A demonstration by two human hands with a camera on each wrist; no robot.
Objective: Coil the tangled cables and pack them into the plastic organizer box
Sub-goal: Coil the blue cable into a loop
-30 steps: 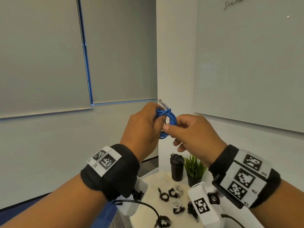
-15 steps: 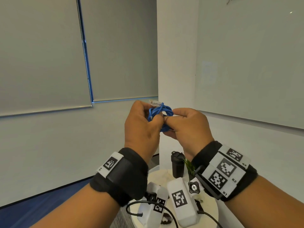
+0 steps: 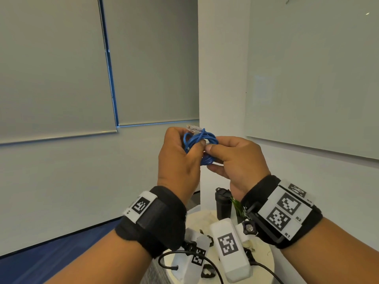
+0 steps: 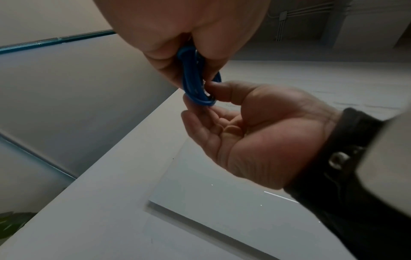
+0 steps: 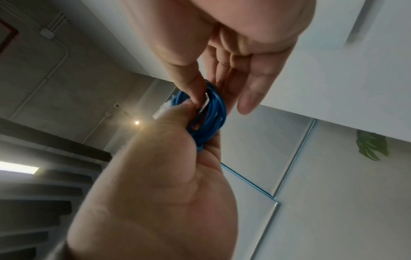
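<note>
A blue network cable (image 3: pixel 205 138) is wound into a small coil and held up at chest height in front of a wall corner. My left hand (image 3: pixel 190 144) grips the coil's left side, fingers curled round the loops (image 5: pixel 217 112). A clear plug (image 3: pixel 192 128) sticks up above its knuckles. My right hand (image 3: pixel 209 148) pinches the coil from the right between thumb and forefinger. In the left wrist view the right hand (image 4: pixel 198 95) pinches the coil's lower end (image 4: pixel 193 79), its other fingers loosely curled. The organizer box is not in view.
Below my wrists stands a round white table (image 3: pixel 264 261) with small black coiled cables (image 3: pixel 207 273), a black bottle (image 3: pixel 223 203) and a green plant (image 3: pixel 235 203). A whiteboard (image 3: pixel 307 78) hangs on the right wall, and blinds (image 3: pixel 51 68) cover the left.
Both hands kept hold of the blue coil and drew closer together. The coil turned in the fingers, and the clear plug now lies across the top of the left hand.
</note>
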